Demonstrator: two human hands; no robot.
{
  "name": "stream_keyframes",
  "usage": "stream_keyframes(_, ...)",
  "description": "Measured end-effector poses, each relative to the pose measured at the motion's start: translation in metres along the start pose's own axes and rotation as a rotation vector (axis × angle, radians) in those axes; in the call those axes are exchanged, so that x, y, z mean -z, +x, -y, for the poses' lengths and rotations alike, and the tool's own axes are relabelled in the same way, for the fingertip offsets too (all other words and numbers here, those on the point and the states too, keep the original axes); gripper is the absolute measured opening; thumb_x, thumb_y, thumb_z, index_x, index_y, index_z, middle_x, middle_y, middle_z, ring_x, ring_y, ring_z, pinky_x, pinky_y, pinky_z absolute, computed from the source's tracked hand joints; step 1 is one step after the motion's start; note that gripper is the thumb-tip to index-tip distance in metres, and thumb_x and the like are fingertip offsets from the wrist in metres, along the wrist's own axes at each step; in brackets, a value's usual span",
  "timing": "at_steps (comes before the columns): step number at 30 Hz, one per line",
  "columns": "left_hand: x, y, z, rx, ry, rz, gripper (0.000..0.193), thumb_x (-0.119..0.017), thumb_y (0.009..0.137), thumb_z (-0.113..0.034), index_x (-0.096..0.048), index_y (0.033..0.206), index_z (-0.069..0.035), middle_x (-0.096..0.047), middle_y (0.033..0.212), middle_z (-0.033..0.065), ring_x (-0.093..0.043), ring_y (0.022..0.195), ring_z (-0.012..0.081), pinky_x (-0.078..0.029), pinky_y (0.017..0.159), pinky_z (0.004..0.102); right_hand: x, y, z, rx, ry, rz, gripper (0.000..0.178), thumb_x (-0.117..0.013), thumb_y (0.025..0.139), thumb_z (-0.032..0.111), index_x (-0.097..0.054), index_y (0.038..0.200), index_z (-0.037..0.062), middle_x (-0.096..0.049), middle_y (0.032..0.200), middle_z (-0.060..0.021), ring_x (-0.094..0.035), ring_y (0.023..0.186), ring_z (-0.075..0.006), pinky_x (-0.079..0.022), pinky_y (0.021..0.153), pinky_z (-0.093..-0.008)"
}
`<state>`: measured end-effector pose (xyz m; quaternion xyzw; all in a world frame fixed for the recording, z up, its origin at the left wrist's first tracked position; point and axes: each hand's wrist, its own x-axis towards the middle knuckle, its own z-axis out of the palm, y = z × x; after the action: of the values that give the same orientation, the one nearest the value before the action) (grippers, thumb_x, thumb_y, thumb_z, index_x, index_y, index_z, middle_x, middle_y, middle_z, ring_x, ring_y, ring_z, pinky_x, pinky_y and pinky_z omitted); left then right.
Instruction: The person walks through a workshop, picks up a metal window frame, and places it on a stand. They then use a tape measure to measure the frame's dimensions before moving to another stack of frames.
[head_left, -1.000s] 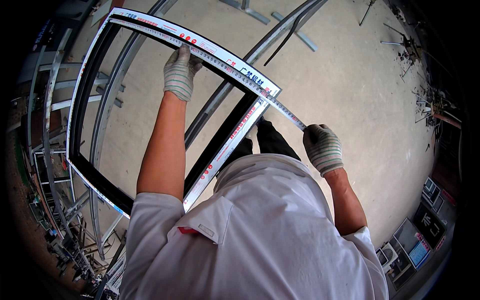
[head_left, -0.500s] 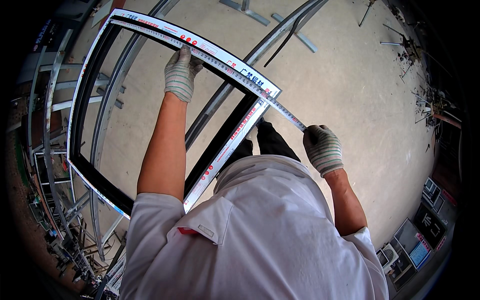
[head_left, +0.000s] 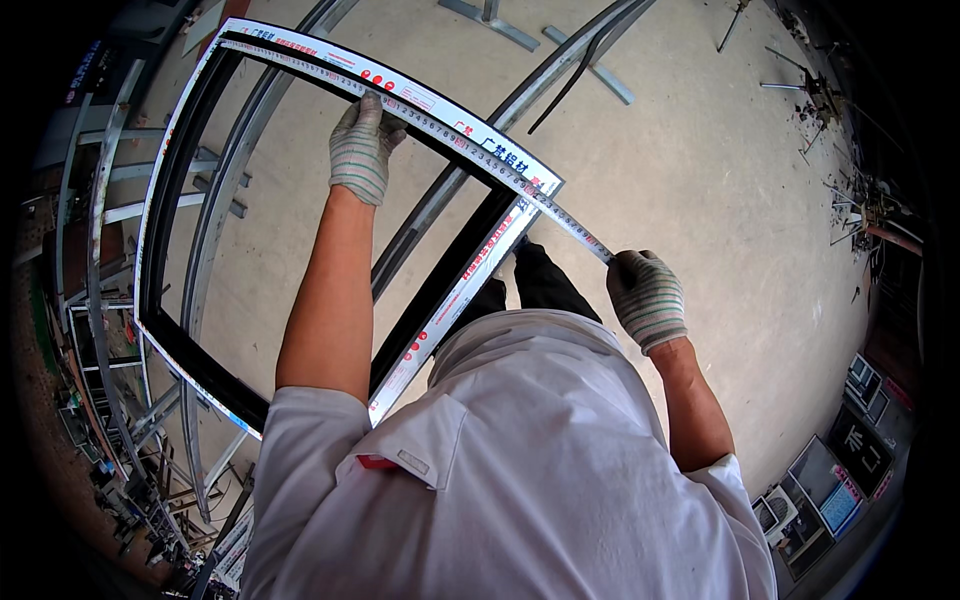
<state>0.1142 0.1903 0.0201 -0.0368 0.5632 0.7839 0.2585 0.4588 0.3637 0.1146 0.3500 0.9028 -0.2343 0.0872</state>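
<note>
A rectangular frame (head_left: 432, 325), black on its inner sides and covered with white printed film, lies on metal rails in front of me and to the left. The blade of a tape measure (head_left: 567, 222) runs along its far side and past its right corner. My gloved left hand (head_left: 360, 158) is closed at the inner edge of that far side, thumb pressed on the blade; its other fingers are partly hidden. Off the frame's right corner, my gloved right hand (head_left: 648, 298) is wrapped round the tape measure's case, which its fingers mostly hide.
Long grey metal rails (head_left: 420, 225) pass under the frame, with a dark thin strip (head_left: 562, 92) beside one. More metal racks (head_left: 100, 210) crowd the left. Stands with rods (head_left: 818, 95) are at the far right, and framed panels (head_left: 810, 480) at the lower right.
</note>
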Motion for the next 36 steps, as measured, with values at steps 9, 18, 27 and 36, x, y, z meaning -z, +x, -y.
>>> stream_keyframes(9, -0.002, 0.001, 0.000, -0.009, -0.012, -0.006, 0.028, -0.064, 0.092, -0.032, -0.060, 0.103, -0.007, -0.064, 0.077, 0.0030, -0.060, 0.066, 0.0129, -0.050, 0.061, 0.0282, 0.002, 0.002, 0.002, -0.007, 0.023, 0.007, 0.013, -0.057, 0.086, 0.016, -0.063, 0.080, 0.0062, -0.060, 0.078, -0.0168, -0.058, 0.075, -0.0365, -0.047, 0.067, -0.0470)
stream_keyframes(18, 0.000, 0.002, -0.001, 0.033, -0.017, 0.000, 0.029, -0.067, 0.089, -0.034, -0.060, 0.104, -0.010, -0.064, 0.087, 0.0006, -0.059, 0.077, 0.0131, -0.047, 0.066, 0.0282, 0.005, 0.013, 0.025, 0.016, 0.038, 0.054, 0.017, -0.057, 0.087, 0.022, -0.064, 0.083, 0.0059, -0.060, 0.079, -0.0177, -0.059, 0.075, -0.0372, -0.047, 0.068, -0.0471)
stream_keyframes(27, -0.004, 0.000, -0.002, 0.017, -0.022, -0.029, 0.028, -0.065, 0.092, -0.031, -0.058, 0.105, -0.007, -0.063, 0.081, 0.0021, -0.060, 0.070, 0.0121, -0.049, 0.061, 0.0262, 0.001, 0.044, 0.065, 0.072, 0.034, 0.040, 0.017, -0.059, 0.086, 0.021, -0.064, 0.085, 0.0047, -0.061, 0.079, -0.0189, -0.060, 0.074, -0.0375, -0.048, 0.068, -0.0447)
stream_keyframes(36, -0.008, -0.006, -0.009, 0.018, -0.019, -0.031, 0.029, -0.064, 0.092, -0.029, -0.058, 0.107, -0.005, -0.066, 0.084, 0.0039, -0.063, 0.071, 0.0131, -0.052, 0.058, 0.0245, 0.002, 0.065, 0.087, 0.038, 0.111, 0.111, 0.027, -0.055, 0.088, 0.028, -0.068, 0.092, 0.0037, -0.065, 0.085, -0.0219, -0.063, 0.081, -0.0386, -0.050, 0.074, -0.0453)
